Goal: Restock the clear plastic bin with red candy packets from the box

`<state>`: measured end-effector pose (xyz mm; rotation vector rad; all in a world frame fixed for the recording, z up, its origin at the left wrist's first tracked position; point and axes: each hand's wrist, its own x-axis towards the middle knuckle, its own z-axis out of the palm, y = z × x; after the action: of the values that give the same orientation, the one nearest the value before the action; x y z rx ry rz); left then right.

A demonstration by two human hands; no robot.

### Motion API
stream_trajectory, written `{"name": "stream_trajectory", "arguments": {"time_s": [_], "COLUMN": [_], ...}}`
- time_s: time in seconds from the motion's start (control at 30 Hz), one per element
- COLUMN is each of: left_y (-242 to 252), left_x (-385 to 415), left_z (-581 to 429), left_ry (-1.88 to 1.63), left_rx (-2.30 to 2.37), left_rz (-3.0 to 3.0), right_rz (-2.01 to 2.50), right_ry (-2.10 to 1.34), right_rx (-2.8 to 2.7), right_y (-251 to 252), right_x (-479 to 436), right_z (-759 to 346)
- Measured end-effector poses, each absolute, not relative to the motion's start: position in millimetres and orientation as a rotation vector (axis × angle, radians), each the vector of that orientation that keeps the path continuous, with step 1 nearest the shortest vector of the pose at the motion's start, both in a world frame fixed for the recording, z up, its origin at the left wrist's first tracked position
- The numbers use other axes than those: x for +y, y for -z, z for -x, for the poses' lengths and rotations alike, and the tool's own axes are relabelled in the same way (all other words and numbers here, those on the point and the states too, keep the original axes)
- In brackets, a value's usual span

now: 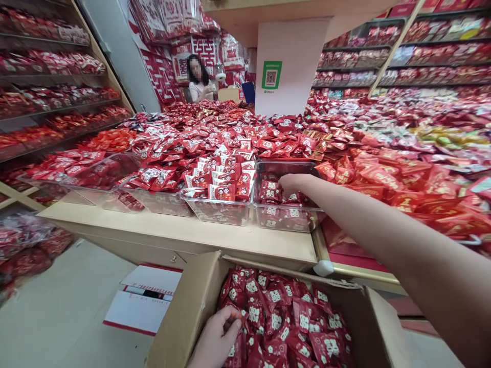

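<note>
My right hand (290, 183) reaches into a clear plastic bin (286, 219) on the counter, fingers curled down among dark red candy packets (270, 193); whether it grips one is hidden. My left hand (217, 340) is low in an open cardboard box (184, 317) full of the same red packets (286, 322), fingers closed on a packet at the pile's left edge.
Clear bins (220, 209) of red and white packets line the beige counter (184, 232). Heaps of red sweets cover the big table behind and to the right. Shelves of red bags (49, 97) stand left. A person (199, 79) sits at the far end. A flat box (143, 299) lies on the floor.
</note>
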<state>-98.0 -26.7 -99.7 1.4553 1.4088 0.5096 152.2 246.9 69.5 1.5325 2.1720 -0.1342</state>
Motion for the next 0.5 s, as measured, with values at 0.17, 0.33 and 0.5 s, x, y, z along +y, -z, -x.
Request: {"name": "stream_trajectory", "arguments": {"time_s": [0.17, 0.33, 0.5], "left_y": [94, 80, 77], "left_x": [-26, -27, -11], "left_z": [99, 99, 74], "left_ry": [-0.519, -0.34, 0.069], "left_rx": [1.439, 1.442, 1.341], "left_rz": [-1.543, -1.894, -1.982], "right_rz": [-1.609, -1.804, -1.498], "right_ry": [0.028, -0.01, 1.064], "right_rx": [2.228, 2.84, 2.81], "right_y": [-83, -113, -25], "right_x": [237, 146, 11], "right_z": [-161, -154, -150]}}
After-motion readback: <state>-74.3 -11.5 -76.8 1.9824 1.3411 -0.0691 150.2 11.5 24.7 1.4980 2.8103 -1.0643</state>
